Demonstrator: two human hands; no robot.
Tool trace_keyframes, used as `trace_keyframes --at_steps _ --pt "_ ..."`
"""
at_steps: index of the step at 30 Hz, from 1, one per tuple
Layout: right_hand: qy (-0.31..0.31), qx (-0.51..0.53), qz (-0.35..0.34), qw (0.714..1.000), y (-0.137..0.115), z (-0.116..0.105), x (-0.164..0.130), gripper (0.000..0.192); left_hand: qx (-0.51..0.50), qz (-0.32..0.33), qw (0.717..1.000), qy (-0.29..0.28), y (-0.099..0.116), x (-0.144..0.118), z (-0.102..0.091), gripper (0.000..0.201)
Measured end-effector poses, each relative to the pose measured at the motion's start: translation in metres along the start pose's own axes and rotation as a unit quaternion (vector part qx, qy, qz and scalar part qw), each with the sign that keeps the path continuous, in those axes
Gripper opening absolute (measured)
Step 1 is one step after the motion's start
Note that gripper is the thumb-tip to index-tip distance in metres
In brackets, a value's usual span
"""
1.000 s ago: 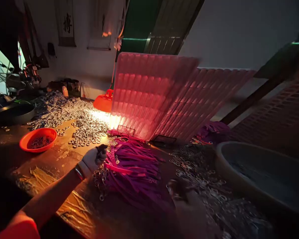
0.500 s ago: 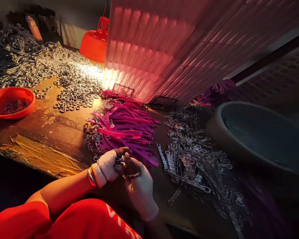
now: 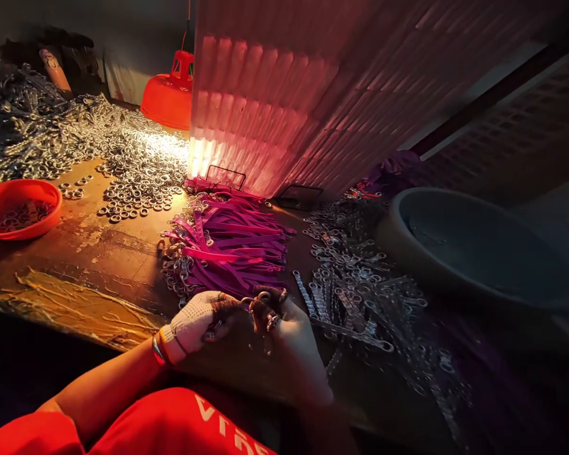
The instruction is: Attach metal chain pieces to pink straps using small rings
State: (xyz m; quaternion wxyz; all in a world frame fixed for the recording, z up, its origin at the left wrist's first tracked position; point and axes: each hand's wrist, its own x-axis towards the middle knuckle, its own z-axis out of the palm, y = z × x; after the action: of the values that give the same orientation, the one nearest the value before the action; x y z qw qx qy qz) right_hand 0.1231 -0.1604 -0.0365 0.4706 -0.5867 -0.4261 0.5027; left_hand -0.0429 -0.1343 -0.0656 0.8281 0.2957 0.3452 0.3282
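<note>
One orange bowl (image 3: 45, 222), one red lamp (image 3: 165, 100) and one large basin (image 3: 400, 221) can be counted; the purple straps (image 3: 246, 243) are too heaped to be numbered. One metal ring (image 3: 245, 304) is gripped between the closed fingertips of the gloved left hand (image 3: 200, 321) and right hand (image 3: 284, 322), just nearer than the straps.

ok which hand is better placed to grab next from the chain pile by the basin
Probably the right hand: nearer the chain pile than the left hand, though both seem busy with a metal ring.
</note>
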Motion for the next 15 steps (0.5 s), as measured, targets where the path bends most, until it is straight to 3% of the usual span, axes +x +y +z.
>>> trace_keyframes --at_steps 3,6,9,11,13,15 --pt "-0.009 0.041 0.023 0.999 0.006 0.004 -0.001 0.041 0.113 0.055 0.991 0.047 0.003 -0.01 -0.001 0.033" --pt "-0.034 0.024 0.024 0.999 0.016 0.007 -0.004 0.038 0.15 0.052 0.986 0.054 0.002 -0.008 -0.006 0.035" --pt "-0.031 -0.094 -0.094 0.991 0.029 0.005 -0.007 0.028 0.152 0.007 0.988 0.019 0.001 -0.001 -0.01 0.038" --pt "-0.015 -0.264 -0.233 0.936 0.037 0.001 -0.009 0.037 0.112 -0.032 0.993 -0.008 0.0 0.003 -0.01 0.037" --pt "-0.011 -0.439 -0.346 0.829 0.043 -0.004 -0.011 0.043 0.074 -0.069 0.995 -0.023 -0.001 0.006 -0.008 0.034" --pt "-0.03 -0.552 -0.397 0.732 0.045 -0.008 -0.013 0.034 0.064 -0.104 0.992 -0.028 -0.003 0.007 -0.005 0.032"
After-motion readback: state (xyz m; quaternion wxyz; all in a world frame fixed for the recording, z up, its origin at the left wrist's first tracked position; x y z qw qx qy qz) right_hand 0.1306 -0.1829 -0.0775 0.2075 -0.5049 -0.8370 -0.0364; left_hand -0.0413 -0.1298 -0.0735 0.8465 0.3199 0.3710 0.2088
